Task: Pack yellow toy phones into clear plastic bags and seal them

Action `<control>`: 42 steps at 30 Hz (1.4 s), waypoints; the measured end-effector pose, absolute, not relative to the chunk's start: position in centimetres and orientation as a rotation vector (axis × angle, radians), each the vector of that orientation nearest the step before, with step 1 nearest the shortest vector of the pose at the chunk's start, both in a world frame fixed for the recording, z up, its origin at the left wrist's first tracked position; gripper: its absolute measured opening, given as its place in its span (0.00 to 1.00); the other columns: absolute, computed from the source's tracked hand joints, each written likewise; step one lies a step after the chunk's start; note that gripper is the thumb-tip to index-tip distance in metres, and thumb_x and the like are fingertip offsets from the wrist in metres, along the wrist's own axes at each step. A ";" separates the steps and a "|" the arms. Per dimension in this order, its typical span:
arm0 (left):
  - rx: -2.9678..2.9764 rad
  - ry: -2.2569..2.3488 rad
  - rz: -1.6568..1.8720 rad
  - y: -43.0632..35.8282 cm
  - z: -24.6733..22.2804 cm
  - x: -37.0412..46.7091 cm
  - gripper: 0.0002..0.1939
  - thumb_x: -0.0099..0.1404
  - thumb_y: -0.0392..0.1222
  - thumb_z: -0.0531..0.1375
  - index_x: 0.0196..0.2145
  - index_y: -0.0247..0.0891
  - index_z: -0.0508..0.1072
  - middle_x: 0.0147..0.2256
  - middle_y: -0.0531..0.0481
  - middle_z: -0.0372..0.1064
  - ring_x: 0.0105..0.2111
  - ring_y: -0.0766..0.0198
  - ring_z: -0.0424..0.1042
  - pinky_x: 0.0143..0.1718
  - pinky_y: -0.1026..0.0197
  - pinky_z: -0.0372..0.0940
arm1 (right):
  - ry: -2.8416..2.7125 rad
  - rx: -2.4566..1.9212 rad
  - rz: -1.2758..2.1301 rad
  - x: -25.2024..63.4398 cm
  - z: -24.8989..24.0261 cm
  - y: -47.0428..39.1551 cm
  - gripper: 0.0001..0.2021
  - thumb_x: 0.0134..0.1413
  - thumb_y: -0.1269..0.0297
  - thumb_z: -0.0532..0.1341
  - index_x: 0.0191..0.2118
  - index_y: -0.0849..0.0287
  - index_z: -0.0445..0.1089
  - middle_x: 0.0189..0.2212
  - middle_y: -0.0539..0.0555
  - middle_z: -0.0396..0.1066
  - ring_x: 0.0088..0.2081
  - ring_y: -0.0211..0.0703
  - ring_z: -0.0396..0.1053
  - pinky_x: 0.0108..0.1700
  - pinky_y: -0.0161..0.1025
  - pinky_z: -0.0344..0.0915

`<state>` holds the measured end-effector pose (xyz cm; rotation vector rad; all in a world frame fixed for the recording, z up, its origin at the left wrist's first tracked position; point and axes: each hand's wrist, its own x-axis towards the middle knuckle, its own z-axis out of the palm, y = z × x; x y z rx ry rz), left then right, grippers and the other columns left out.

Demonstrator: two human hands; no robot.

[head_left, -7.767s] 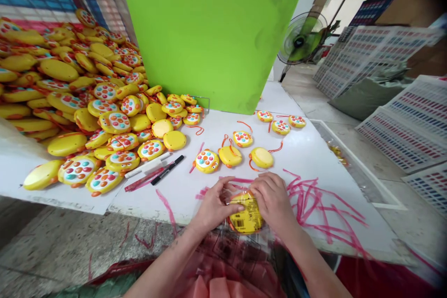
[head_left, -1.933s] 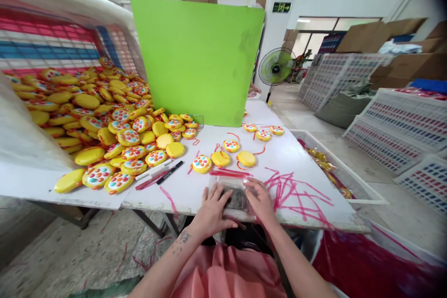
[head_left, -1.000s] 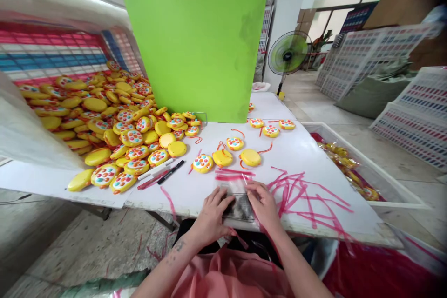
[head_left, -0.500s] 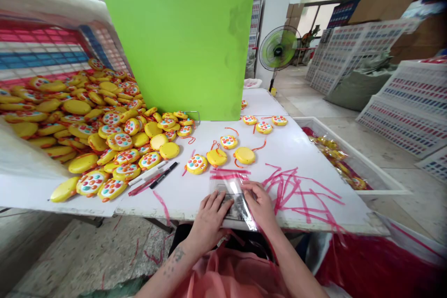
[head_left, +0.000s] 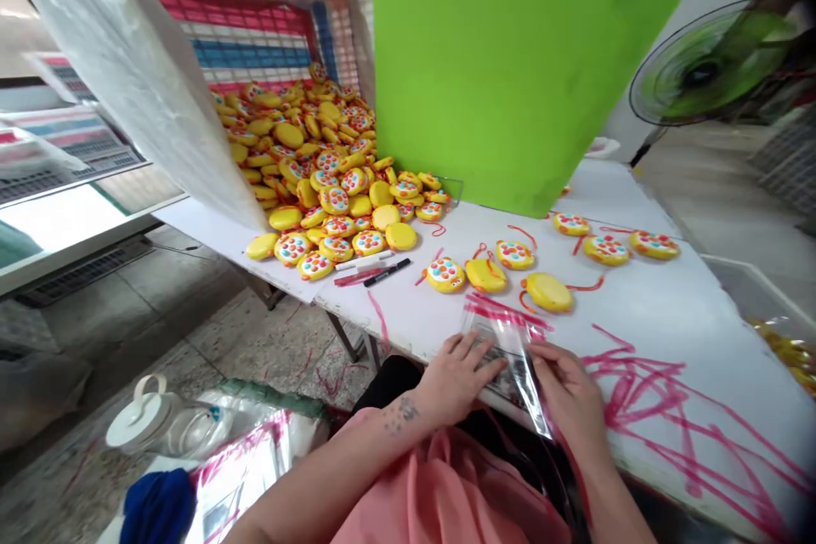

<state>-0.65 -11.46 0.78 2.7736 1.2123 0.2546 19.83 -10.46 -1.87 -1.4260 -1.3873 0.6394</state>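
Head view: our left hand (head_left: 457,378), fingers spread, lies on a clear, flat, pink-striped plastic bag (head_left: 512,347) at the front edge of the white table (head_left: 414,325); our right hand (head_left: 567,391) curls against it, pinch unclear.

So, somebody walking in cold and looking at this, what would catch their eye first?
Probably the big bright green board standing at the back of the white table, then the heap of yellow toys just left of it. Nearer the front edge, a tangle of pink strips lies right of the two hands, with the left hand spread on a clear bag and the right hand at its right side.
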 end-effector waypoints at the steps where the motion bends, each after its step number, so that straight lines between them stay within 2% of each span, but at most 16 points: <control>1: 2.778 1.212 0.257 -11.5 0.8 -0.7 0.37 0.59 0.48 0.61 0.63 0.43 0.51 0.65 0.44 0.47 0.64 0.48 0.45 0.61 0.47 0.43 | -1.385 -1.428 0.634 19.8 -1.9 -10.5 0.12 0.53 0.57 0.59 0.39 0.56 0.73 0.40 0.55 0.73 0.44 0.49 0.70 0.51 0.49 0.63; 10: 2.788 1.214 0.260 -11.5 0.8 -0.7 0.37 0.59 0.46 0.62 0.63 0.43 0.52 0.64 0.43 0.47 0.64 0.48 0.46 0.62 0.47 0.43 | -1.388 -1.417 0.637 19.9 -2.1 -10.4 0.10 0.54 0.59 0.59 0.38 0.56 0.73 0.41 0.56 0.72 0.44 0.49 0.69 0.51 0.50 0.64; 15: 2.752 1.192 0.271 -11.3 0.8 -0.6 0.36 0.61 0.54 0.60 0.63 0.43 0.52 0.64 0.42 0.48 0.64 0.47 0.46 0.62 0.45 0.43 | -1.356 -1.404 0.654 19.7 -2.0 -10.4 0.10 0.55 0.59 0.58 0.38 0.56 0.73 0.41 0.57 0.73 0.45 0.50 0.69 0.51 0.51 0.64; 20: 2.749 1.148 0.206 -10.8 1.0 -1.3 0.28 0.66 0.44 0.53 0.62 0.45 0.54 0.64 0.43 0.50 0.63 0.47 0.48 0.61 0.42 0.44 | -1.405 -1.367 0.697 21.0 0.3 -10.3 0.10 0.55 0.58 0.58 0.38 0.56 0.74 0.42 0.57 0.73 0.46 0.49 0.70 0.51 0.49 0.64; 24: 2.754 1.135 0.140 -10.6 1.1 -2.5 0.25 0.69 0.43 0.49 0.62 0.45 0.55 0.63 0.42 0.52 0.63 0.45 0.50 0.61 0.37 0.40 | -1.534 -1.421 0.533 23.6 2.7 -8.3 0.10 0.56 0.60 0.57 0.41 0.54 0.73 0.46 0.56 0.71 0.49 0.48 0.68 0.53 0.48 0.62; 26: 2.745 1.134 0.118 -10.8 1.2 -3.0 0.27 0.68 0.48 0.50 0.63 0.45 0.54 0.64 0.40 0.50 0.63 0.44 0.49 0.61 0.35 0.38 | -1.538 -1.475 0.502 24.9 3.2 -6.0 0.13 0.55 0.59 0.57 0.44 0.54 0.71 0.47 0.56 0.70 0.48 0.48 0.68 0.52 0.47 0.63; 28: 2.713 1.112 0.105 -11.0 1.7 -3.3 0.35 0.63 0.60 0.53 0.63 0.42 0.53 0.64 0.37 0.49 0.63 0.40 0.47 0.61 0.33 0.36 | -1.523 -1.557 0.496 26.0 3.0 -3.2 0.16 0.54 0.56 0.56 0.47 0.56 0.70 0.47 0.57 0.70 0.47 0.49 0.69 0.49 0.47 0.65; 30: 2.674 1.076 0.100 -10.9 2.6 -3.3 0.43 0.58 0.68 0.52 0.63 0.39 0.56 0.63 0.34 0.50 0.63 0.38 0.47 0.60 0.32 0.36 | -1.514 -1.651 0.490 26.6 2.4 -0.2 0.21 0.52 0.53 0.57 0.49 0.57 0.69 0.47 0.58 0.71 0.45 0.51 0.69 0.47 0.49 0.65; 31: 2.654 1.079 0.115 -10.6 3.2 -3.1 0.43 0.57 0.69 0.52 0.61 0.38 0.58 0.62 0.34 0.53 0.62 0.38 0.49 0.60 0.32 0.37 | -1.513 -1.686 0.490 26.8 2.1 1.2 0.23 0.50 0.51 0.59 0.50 0.58 0.69 0.46 0.59 0.71 0.44 0.52 0.70 0.47 0.50 0.65; 33: 2.621 1.082 0.156 -9.6 4.1 -2.4 0.36 0.59 0.67 0.53 0.56 0.38 0.65 0.56 0.36 0.62 0.57 0.42 0.58 0.59 0.36 0.47 | -1.515 -1.732 0.498 26.7 1.4 3.6 0.28 0.46 0.50 0.62 0.52 0.60 0.68 0.43 0.60 0.72 0.41 0.53 0.70 0.45 0.50 0.65; 34: 2.600 1.111 0.174 -8.9 4.3 -2.0 0.30 0.61 0.63 0.54 0.50 0.38 0.69 0.50 0.38 0.66 0.52 0.46 0.63 0.55 0.40 0.55 | -1.518 -1.748 0.507 26.5 1.2 4.4 0.29 0.44 0.50 0.63 0.52 0.60 0.67 0.41 0.60 0.73 0.41 0.53 0.70 0.45 0.50 0.65; 35: 2.584 1.137 0.158 -8.1 4.4 -1.4 0.21 0.64 0.57 0.54 0.44 0.37 0.72 0.44 0.40 0.69 0.47 0.49 0.67 0.49 0.46 0.62 | -1.519 -1.761 0.515 26.3 1.0 5.0 0.31 0.43 0.50 0.64 0.53 0.61 0.67 0.40 0.59 0.73 0.40 0.54 0.70 0.44 0.50 0.65; 37: 2.583 1.235 0.161 -6.5 4.1 -0.2 0.10 0.66 0.45 0.55 0.40 0.37 0.71 0.40 0.44 0.68 0.42 0.53 0.68 0.42 0.52 0.66 | -1.513 -1.787 0.514 25.7 0.9 5.3 0.34 0.40 0.51 0.66 0.54 0.61 0.65 0.40 0.59 0.72 0.42 0.54 0.70 0.45 0.50 0.65; 39: 2.579 1.360 0.210 -5.2 3.4 0.9 0.09 0.65 0.41 0.58 0.42 0.36 0.69 0.41 0.45 0.67 0.41 0.54 0.67 0.38 0.54 0.67 | -1.528 -1.814 0.476 25.1 1.0 4.3 0.35 0.37 0.51 0.68 0.54 0.61 0.65 0.41 0.59 0.69 0.43 0.55 0.68 0.47 0.50 0.64; 42: 2.578 1.475 0.251 -4.4 2.1 2.1 0.11 0.62 0.43 0.61 0.41 0.36 0.68 0.40 0.44 0.66 0.41 0.52 0.66 0.35 0.53 0.67 | -1.581 -1.815 0.377 24.3 1.3 1.0 0.30 0.38 0.52 0.68 0.50 0.57 0.67 0.42 0.57 0.66 0.45 0.54 0.67 0.48 0.48 0.64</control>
